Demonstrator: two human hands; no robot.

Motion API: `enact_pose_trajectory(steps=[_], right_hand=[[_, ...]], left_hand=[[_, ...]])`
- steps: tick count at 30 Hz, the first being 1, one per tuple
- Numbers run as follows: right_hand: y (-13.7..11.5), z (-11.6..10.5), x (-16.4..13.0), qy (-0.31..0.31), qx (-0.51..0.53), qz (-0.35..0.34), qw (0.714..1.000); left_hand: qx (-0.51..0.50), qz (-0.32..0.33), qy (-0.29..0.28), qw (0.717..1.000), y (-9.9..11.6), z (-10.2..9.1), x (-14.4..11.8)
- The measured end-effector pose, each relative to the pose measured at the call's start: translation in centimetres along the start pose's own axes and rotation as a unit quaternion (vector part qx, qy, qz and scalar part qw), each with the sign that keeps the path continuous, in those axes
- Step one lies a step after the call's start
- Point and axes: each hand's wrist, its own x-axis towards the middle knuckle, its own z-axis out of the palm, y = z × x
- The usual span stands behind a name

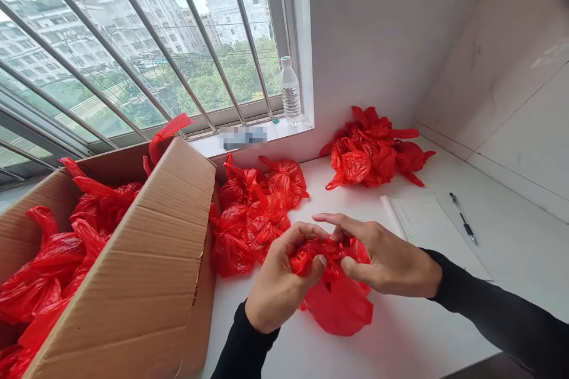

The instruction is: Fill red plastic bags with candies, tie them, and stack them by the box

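A red plastic bag (340, 302) is between my hands over the white tabletop, its lower part spread loosely beneath them. My left hand (287, 275) is closed around a bunched part of the bag, thumb against the front. My right hand (384, 260) grips the other side of the gathered top with thumb and curled fingers, while its index finger reaches out over the bag. What lies inside the bag cannot be made out. Just beyond my left hand is a group of knotted red plastic bags (253, 213).
At the left stands an open cardboard box (133, 260) holding several red bags (48, 272). Another bag pile (377, 148) lies against the back wall. A notebook (438, 231) and a pen (463, 219) are at the right. On the windowsill stands a water bottle (291, 95).
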Motion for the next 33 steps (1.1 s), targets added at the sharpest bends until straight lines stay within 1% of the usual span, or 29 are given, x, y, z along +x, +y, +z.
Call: enact_pose_trajectory(steps=[1,3,5,6,8,11,13,15,18,21,23,26,28,31,32,33], right_hand=[[0.0,-0.1,0.0,-0.005,0.024,0.022,0.999],[0.0,0.0,0.0,-0.023,0.088,0.053,0.994],[0.3,0.2,0.1,-0.051,0.176,0.071,0.98],[0.6,0.3,0.2,-0.06,0.218,0.083,0.971],[1.4,0.5,0.5,-0.078,0.271,0.105,0.954],[2.5,0.6,0.9,-0.122,0.297,0.11,0.941],[2.7,0.5,1.0,-0.132,0.313,0.107,0.934],[2.5,0.4,0.9,-0.121,0.317,0.107,0.935],[1.7,0.3,0.7,-0.09,0.271,0.096,0.954],[1.3,0.2,0.1,-0.018,0.181,0.085,0.98],[1.9,-0.1,-0.7,0.037,0.114,0.088,0.989],[4.2,-0.7,-2.7,0.094,0.028,0.134,0.986],[6.1,-0.9,-4.5,0.113,-0.015,0.173,0.978],[7.9,-0.7,-6.4,0.082,-0.021,0.2,0.976],[8.2,-0.4,-6.6,0.062,-0.009,0.198,0.978],[8.4,-0.2,-6.7,0.044,0.007,0.192,0.98]], left_hand=[[0.085,0.044,0.018,0.995,-0.2,0.0,-0.1],[0.231,0.134,0.07,0.961,-0.9,0.2,-0.2],[0.307,0.208,0.116,0.921,-1.8,0.6,-0.2],[0.32,0.235,0.134,0.908,-2.3,0.8,-0.2],[0.32,0.269,0.163,0.894,-3.2,1.1,-0.1],[0.311,0.307,0.198,0.877,-4.2,1.3,-0.4],[0.307,0.318,0.208,0.873,-4.5,1.3,-0.7],[0.317,0.315,0.205,0.871,-4.5,1.1,-1.0],[0.345,0.302,0.191,0.868,-4.5,0.8,-1.4],[0.374,0.292,0.179,0.862,-5.0,0.4,-2.1],[0.403,0.288,0.184,0.849,-5.9,-0.1,-3.3],[0.431,0.263,0.236,0.83,-7.4,-1.4,-5.9],[0.41,0.22,0.286,0.838,-8.4,-2.4,-7.7],[0.34,0.112,0.369,0.858,-9.5,-3.0,-9.0],[0.297,0.075,0.391,0.868,-9.8,-2.8,-9.0],[0.233,0.047,0.404,0.883,-10.2,-2.4,-8.9]])
